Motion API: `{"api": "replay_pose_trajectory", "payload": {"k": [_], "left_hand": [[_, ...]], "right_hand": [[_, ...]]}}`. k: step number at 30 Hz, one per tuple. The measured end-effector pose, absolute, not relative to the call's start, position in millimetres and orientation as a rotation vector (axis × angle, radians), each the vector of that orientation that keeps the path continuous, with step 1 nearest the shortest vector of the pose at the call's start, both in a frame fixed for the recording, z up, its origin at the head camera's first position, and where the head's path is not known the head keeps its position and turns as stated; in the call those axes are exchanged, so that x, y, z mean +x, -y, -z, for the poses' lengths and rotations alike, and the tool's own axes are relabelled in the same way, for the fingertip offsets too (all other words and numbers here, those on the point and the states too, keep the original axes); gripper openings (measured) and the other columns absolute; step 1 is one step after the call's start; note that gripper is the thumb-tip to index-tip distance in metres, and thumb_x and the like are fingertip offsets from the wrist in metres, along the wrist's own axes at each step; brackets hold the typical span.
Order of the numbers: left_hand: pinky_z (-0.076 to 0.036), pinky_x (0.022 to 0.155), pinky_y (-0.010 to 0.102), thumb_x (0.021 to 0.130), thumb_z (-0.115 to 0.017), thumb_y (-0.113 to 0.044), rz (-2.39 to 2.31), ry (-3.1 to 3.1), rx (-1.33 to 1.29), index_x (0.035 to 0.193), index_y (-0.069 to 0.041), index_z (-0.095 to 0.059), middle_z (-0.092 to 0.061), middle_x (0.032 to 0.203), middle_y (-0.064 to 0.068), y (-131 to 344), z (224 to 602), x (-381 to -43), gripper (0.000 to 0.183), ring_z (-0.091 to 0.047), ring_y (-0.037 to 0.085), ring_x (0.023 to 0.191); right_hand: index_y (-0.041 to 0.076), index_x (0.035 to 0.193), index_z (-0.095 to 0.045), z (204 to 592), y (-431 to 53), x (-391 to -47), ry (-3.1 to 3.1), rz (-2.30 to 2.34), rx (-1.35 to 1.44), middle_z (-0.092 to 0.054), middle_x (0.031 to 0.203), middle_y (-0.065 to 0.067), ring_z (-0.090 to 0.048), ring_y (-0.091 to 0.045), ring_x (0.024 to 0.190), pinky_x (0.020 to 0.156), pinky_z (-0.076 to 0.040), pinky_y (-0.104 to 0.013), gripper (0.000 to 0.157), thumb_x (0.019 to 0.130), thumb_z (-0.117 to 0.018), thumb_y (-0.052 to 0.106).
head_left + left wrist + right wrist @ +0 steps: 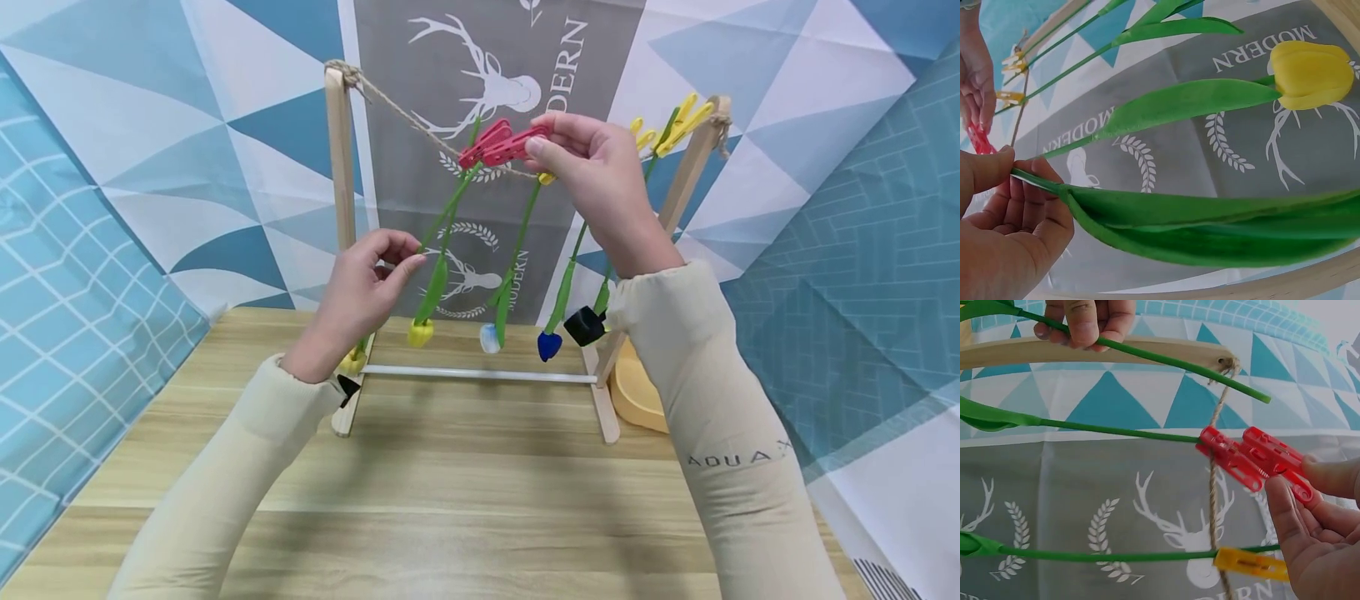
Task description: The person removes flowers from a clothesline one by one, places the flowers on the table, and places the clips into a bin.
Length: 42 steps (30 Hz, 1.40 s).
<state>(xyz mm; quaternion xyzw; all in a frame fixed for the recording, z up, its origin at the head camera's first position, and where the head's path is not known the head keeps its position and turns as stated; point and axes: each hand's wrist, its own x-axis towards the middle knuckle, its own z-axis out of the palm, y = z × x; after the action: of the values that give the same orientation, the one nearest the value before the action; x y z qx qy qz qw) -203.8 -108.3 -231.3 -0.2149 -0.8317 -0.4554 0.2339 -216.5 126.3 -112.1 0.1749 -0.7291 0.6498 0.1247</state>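
My left hand [375,271] pinches the green stem of an artificial tulip [1210,228] between thumb and fingers; the stem's bare end points up toward the rope. My right hand [603,179] pinches a red clothespin [1272,461] by its handle end. Right beside that one, a second red clothespin [1229,459] clips the stem of a yellow tulip [1313,75] to the twine rope [405,112]; this tulip hangs bloom down. In the left wrist view the held tulip's bloom is out of frame.
Two wooden posts [341,158] carry the rope, with a white rod [480,372] low between them. White-and-blue [490,337] and blue [550,345] tulips hang further right, near yellow clothespins [682,129]. A yellow container [637,387] stands behind the right post on the wooden table [465,500].
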Motion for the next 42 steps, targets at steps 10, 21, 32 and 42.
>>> {"api": "replay_pose_trajectory", "payload": {"k": [10,21,32,42], "left_hand": [[-0.050,0.069,0.025,0.090,-0.061,-0.013,1.147,2.394,-0.647,0.102,-0.003,-0.060,-0.058,0.092,0.008,103,244,-196,0.016,-0.054,0.016,0.080],[-0.049,0.067,0.028,0.090,-0.061,-0.009,0.964,2.443,-0.874,0.099,-0.001,-0.060,-0.058,0.088,0.008,88,261,-189,0.012,-0.052,0.016,0.076],[-0.050,0.074,0.030,0.090,-0.059,-0.006,0.655,2.552,-1.024,0.095,-0.002,-0.060,-0.060,0.088,0.006,66,290,-185,0.006,-0.055,0.018,0.081],[-0.052,0.076,0.030,0.088,-0.061,-0.005,0.515,2.625,-1.061,0.093,-0.003,-0.061,-0.060,0.089,0.006,52,318,-184,0.005,-0.059,0.019,0.084]], "right_hand": [[0.000,0.117,-0.062,137,-152,-214,2.091,-1.986,0.547,-0.067,0.101,-0.007,-0.065,-0.019,0.093,0.089,-0.049,-0.018,0.040,0.082,-0.071,0.018],[0.005,0.114,-0.064,163,-177,-211,2.156,-1.953,0.499,-0.068,0.098,-0.005,-0.066,-0.016,0.089,0.088,-0.048,-0.014,0.041,0.079,-0.073,0.025],[0.006,0.114,-0.065,194,-207,-210,2.213,-1.939,0.324,-0.069,0.098,0.001,-0.063,-0.011,0.092,0.083,-0.049,-0.010,0.044,0.077,-0.075,0.027],[0.005,0.111,-0.065,224,-228,-209,2.218,-1.988,0.293,-0.069,0.093,0.004,-0.064,-0.007,0.085,0.082,-0.049,-0.011,0.037,0.080,-0.073,0.023]]}}
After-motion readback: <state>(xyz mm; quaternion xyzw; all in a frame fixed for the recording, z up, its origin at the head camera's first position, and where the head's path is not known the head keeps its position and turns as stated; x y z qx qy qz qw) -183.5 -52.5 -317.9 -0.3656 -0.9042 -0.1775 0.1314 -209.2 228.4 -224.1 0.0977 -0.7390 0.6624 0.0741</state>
